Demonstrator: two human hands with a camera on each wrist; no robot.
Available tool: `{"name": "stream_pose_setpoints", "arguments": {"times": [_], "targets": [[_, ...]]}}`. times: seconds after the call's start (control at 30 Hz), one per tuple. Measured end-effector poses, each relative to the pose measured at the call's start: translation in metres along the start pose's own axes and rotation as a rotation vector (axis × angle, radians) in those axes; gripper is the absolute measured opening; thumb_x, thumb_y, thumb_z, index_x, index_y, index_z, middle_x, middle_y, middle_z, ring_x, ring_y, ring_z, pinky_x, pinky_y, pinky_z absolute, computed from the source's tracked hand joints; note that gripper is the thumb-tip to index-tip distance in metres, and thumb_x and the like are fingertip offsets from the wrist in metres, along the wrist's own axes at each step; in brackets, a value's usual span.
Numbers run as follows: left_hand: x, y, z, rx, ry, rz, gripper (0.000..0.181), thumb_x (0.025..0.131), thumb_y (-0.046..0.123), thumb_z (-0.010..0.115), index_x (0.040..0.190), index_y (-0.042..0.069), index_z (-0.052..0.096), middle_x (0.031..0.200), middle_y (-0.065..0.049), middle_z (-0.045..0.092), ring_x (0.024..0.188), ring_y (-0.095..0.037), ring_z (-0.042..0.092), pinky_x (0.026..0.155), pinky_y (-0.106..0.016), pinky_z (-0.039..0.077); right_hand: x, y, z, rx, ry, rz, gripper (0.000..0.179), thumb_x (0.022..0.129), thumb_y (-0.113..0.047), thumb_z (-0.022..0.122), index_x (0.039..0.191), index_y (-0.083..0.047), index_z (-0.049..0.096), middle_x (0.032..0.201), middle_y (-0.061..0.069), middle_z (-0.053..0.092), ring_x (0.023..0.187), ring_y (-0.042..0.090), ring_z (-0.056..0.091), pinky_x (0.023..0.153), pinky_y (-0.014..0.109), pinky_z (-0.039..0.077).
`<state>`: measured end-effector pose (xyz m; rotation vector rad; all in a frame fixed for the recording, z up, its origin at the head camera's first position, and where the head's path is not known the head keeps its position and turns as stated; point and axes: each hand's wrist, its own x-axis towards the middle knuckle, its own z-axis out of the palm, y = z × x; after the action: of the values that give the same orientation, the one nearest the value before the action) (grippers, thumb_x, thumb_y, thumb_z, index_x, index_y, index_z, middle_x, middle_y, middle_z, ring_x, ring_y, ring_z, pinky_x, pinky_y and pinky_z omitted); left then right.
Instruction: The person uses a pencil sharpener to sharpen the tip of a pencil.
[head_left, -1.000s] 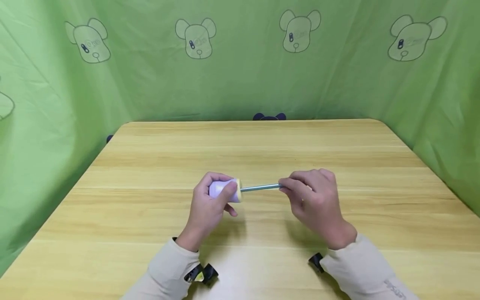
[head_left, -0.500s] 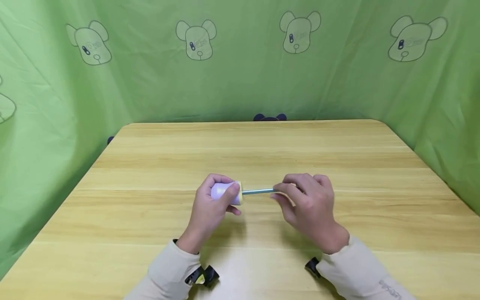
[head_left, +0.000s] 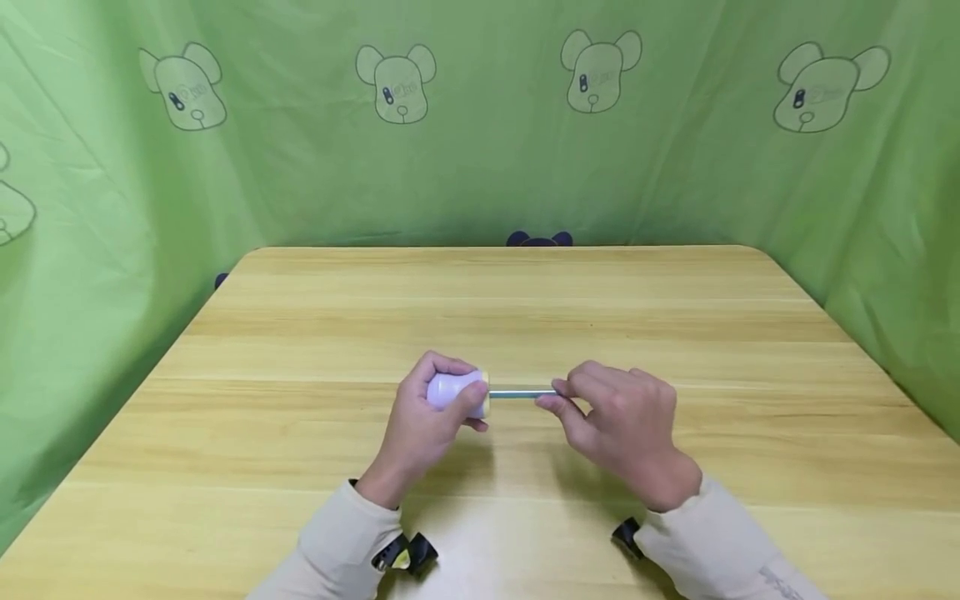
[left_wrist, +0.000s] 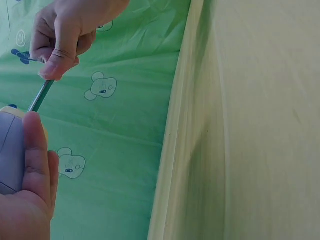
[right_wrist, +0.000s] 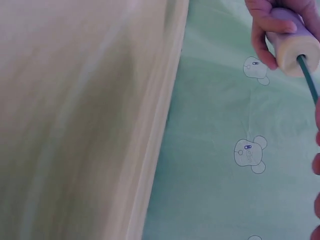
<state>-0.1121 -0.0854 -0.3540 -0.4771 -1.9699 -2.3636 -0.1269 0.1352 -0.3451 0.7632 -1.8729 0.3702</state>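
My left hand (head_left: pixel 420 425) grips a lavender pencil sharpener (head_left: pixel 448 390) with a pale yellow end, the thumb lying across its side. A slim teal pencil (head_left: pixel 517 394) goes into the hole in that end; its tip is hidden inside. Thumb and fingers of my right hand (head_left: pixel 630 425) pinch the pencil's other end. Both things are held above the table, the pencil nearly level. The right wrist view shows the sharpener's round yellow face (right_wrist: pixel 295 55) around the pencil. In the left wrist view the right hand (left_wrist: pixel 62 37) pinches the pencil (left_wrist: pixel 41 95).
A wood-grain table (head_left: pixel 525 317) spreads beneath both hands. Green curtain (head_left: pixel 487 167) with bear-head prints hangs behind it and along both sides. A black wrist device shows at each light sleeve (head_left: pixel 345 533).
The right hand's thumb and fingers have shifted along the pencil and taken a fresh pinch. The left hand keeps its grip on the sharpener; both hands sit slightly lower in view.
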Motion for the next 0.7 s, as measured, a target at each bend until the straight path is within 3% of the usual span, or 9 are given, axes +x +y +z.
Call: {"name": "stream_pose_setpoints", "arguments": {"times": [0.1,0.23,0.4,0.53,0.63,0.7], "targets": [[-0.001,-0.001,0.0,0.011,-0.023,0.048,0.022,0.088,-0.002,0.066,0.105,-0.006,0.052,0.11,-0.021,0.052,0.077,-0.03,0.062,0.065,-0.043,0.061,0.0,0.0,-0.006,0.064,-0.122,0.087,0.039,0.086,-0.051,0.067,0.063,-0.019,0.063,0.062,-0.012,0.063,0.037,-0.002,0.034,0.034,0.013,0.014],[-0.002,-0.004,-0.001,0.025,-0.071,0.109,0.021,0.085,-0.008,0.067,0.101,-0.007,0.054,0.114,-0.021,0.052,0.083,-0.029,0.061,0.066,-0.043,0.061,0.005,-0.001,-0.018,0.145,-0.373,0.271,0.027,0.073,-0.031,0.083,0.061,-0.024,0.059,0.065,-0.016,0.063,0.043,-0.002,0.038,0.035,0.017,0.023],[-0.003,-0.01,-0.002,0.136,-0.104,0.27,0.022,0.081,-0.009,0.071,0.097,-0.001,0.057,0.112,-0.02,0.057,0.087,-0.03,0.062,0.068,-0.041,0.061,0.016,-0.003,-0.033,0.226,-0.67,0.512,0.026,0.079,-0.031,0.081,0.064,-0.025,0.061,0.058,-0.016,0.054,0.043,0.004,0.033,0.037,0.021,0.025],[-0.003,-0.014,-0.002,0.225,-0.088,0.412,0.026,0.076,-0.006,0.077,0.092,0.006,0.061,0.108,-0.015,0.063,0.094,-0.028,0.062,0.072,-0.038,0.059,0.022,0.001,-0.038,0.347,-0.809,0.568,0.029,0.086,-0.032,0.074,0.063,-0.021,0.061,0.054,-0.012,0.048,0.044,0.006,0.034,0.039,0.022,0.03],[-0.003,-0.014,-0.002,0.243,-0.09,0.447,0.027,0.074,-0.006,0.078,0.091,0.006,0.062,0.107,-0.013,0.064,0.096,-0.029,0.061,0.074,-0.039,0.059,0.022,0.005,-0.038,0.403,-0.858,0.575,0.032,0.089,-0.032,0.071,0.062,-0.018,0.062,0.053,-0.011,0.047,0.045,0.005,0.035,0.041,0.022,0.033],[-0.003,-0.013,-0.001,0.261,-0.073,0.435,0.026,0.075,-0.005,0.078,0.093,0.005,0.062,0.108,-0.013,0.064,0.095,-0.028,0.061,0.073,-0.038,0.059,0.02,0.005,-0.035,0.401,-0.836,0.57,0.026,0.089,-0.031,0.072,0.067,-0.018,0.067,0.056,-0.012,0.051,0.045,0.005,0.036,0.04,0.022,0.033]]}}
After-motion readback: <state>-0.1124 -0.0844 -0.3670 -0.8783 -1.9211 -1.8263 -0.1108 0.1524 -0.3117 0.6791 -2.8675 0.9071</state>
